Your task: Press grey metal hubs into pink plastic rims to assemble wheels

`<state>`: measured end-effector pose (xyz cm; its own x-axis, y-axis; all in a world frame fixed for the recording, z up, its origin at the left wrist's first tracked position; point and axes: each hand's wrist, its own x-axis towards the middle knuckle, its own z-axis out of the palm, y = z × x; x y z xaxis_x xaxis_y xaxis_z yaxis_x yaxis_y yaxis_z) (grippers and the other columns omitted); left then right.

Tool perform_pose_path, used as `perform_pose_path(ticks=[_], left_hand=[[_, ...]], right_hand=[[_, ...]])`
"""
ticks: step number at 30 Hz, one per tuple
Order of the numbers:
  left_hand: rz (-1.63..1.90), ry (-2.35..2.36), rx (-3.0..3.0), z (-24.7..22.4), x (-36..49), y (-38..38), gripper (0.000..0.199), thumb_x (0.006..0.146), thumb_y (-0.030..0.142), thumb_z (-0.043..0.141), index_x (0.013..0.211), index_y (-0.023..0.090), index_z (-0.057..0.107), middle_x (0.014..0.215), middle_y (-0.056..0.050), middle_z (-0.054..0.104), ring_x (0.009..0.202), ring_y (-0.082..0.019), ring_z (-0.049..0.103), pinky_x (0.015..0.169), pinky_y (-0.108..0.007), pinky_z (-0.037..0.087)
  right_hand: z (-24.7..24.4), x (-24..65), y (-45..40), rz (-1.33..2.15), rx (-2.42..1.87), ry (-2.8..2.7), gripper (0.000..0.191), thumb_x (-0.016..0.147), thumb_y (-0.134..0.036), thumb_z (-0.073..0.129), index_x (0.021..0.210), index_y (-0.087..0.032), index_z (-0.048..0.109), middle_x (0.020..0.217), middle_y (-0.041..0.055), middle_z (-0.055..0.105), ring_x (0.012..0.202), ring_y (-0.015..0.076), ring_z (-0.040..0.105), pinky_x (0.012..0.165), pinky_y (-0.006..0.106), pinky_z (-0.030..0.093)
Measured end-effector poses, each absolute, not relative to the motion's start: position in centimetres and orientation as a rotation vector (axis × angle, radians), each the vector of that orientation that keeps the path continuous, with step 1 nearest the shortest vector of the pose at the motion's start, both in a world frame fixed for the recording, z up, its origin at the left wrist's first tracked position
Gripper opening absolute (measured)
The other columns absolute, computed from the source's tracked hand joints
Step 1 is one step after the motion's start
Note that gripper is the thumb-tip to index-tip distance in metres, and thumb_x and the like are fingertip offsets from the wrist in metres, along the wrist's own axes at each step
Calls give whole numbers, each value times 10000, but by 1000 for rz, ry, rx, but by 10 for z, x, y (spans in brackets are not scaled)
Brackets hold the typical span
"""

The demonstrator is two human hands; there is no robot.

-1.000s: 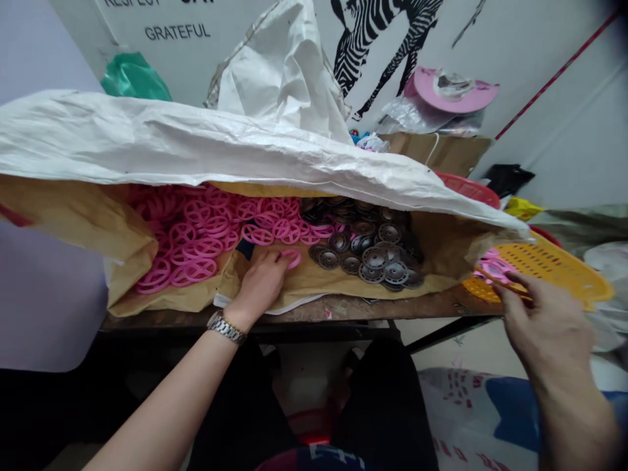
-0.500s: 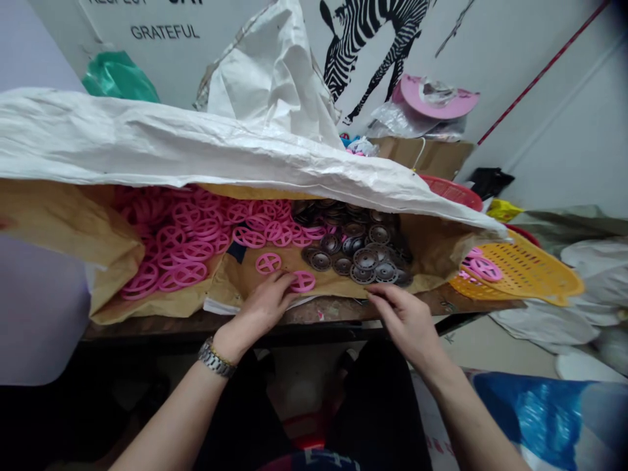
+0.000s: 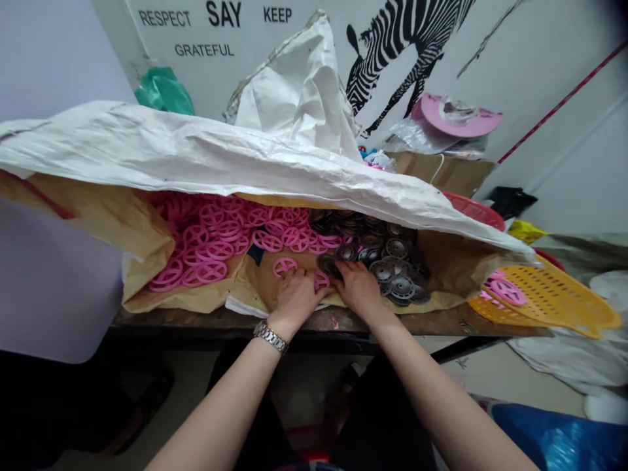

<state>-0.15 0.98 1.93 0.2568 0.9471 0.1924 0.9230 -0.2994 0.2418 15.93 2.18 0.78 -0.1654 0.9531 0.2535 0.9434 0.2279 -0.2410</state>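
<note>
Several pink spoked rings (image 3: 210, 250) lie heaped in the left and middle of a sack (image 3: 161, 297) with a brown inner side. To their right is a pile of dark grey slotted discs (image 3: 402, 286). My left hand (image 3: 297, 297) is closed at the sack's front edge, its fingers and thumb around a pink ring (image 3: 321, 280) that is partly hidden. Just beyond its fingertips lies another pink ring (image 3: 284, 266). My right hand (image 3: 359, 288) is beside it, fingertips closed on a grey disc (image 3: 328, 265) at the pile's left side.
The sack's white upper side (image 3: 220, 154) hangs over the piles from behind. A yellow perforated basket (image 3: 549, 294) with pink pieces stands at the right. Behind are a red basket (image 3: 478, 210) and a cardboard box (image 3: 441, 171). The wooden table edge (image 3: 422, 324) runs in front.
My right hand has moved left from the sack's front edge to a grey disc, close to my left hand. My left hand remains at the pink ring. The view has shifted left.
</note>
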Motion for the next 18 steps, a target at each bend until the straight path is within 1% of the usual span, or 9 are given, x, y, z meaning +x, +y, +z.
perform_pose_path(ticks=[2,4,6,8,10,13,16,18], left_hand=[[484,1820,2418,17,-1,12,381,885,467,617,1066,135,665,1072,-168,668,1124,-356,572,951,-439,450],[513,1824,2406,16,-2,14,377,872,416,641,1126,138,641,1083,-165,666,1136,-351,569,965,-439,445],[549,1818,2391,14,-3,14,444,862,394,654,1219,138,592,1117,-163,659,1162,-341,564,982,-430,442],[584,1805,2370,13,-7,13,538,852,402,667,1295,126,534,1158,-170,649,1186,-332,562,992,-418,446],[611,1797,2349,12,-11,10,614,847,417,676,1344,113,485,1204,-182,633,1215,-328,556,1001,-417,452],[729,1699,2280,12,-18,4,647,843,401,688,1372,114,450,1289,-189,598,1251,-316,549,1028,-420,453],[898,1566,2170,13,-24,-3,659,829,374,711,1374,123,440,1356,-180,570,1259,-299,557,1053,-419,454],[975,1529,2154,14,-25,-8,667,826,371,718,1381,140,429,1381,-170,559,1277,-298,546,1069,-429,447]], right_hand=[[6,157,25,43,-1780,-2145,372,886,-247,596,1234,-125,645,1183,174,674,1122,330,543,905,407,452],[6,156,26,62,-1790,-2110,315,883,-225,580,1170,-135,676,1132,175,690,1118,326,547,887,391,447],[7,157,27,99,-1789,-2051,271,882,-195,551,1104,-143,698,1068,175,704,1077,313,573,864,372,440],[9,160,26,156,-1778,-1961,257,894,-200,511,1052,-148,707,991,173,712,990,297,610,826,361,436],[13,165,24,236,-1743,-1850,275,909,-244,474,1038,-163,703,943,154,714,903,279,630,782,349,435],[19,173,18,407,-1636,-1676,307,897,-356,454,1000,-175,680,888,103,709,823,246,628,728,319,441],[22,178,3,623,-1513,-1531,367,853,-473,458,907,-165,648,784,63,675,698,199,593,628,278,442],[24,177,-10,750,-1447,-1463,413,832,-536,465,884,-166,641,733,43,651,610,168,550,549,255,413]])
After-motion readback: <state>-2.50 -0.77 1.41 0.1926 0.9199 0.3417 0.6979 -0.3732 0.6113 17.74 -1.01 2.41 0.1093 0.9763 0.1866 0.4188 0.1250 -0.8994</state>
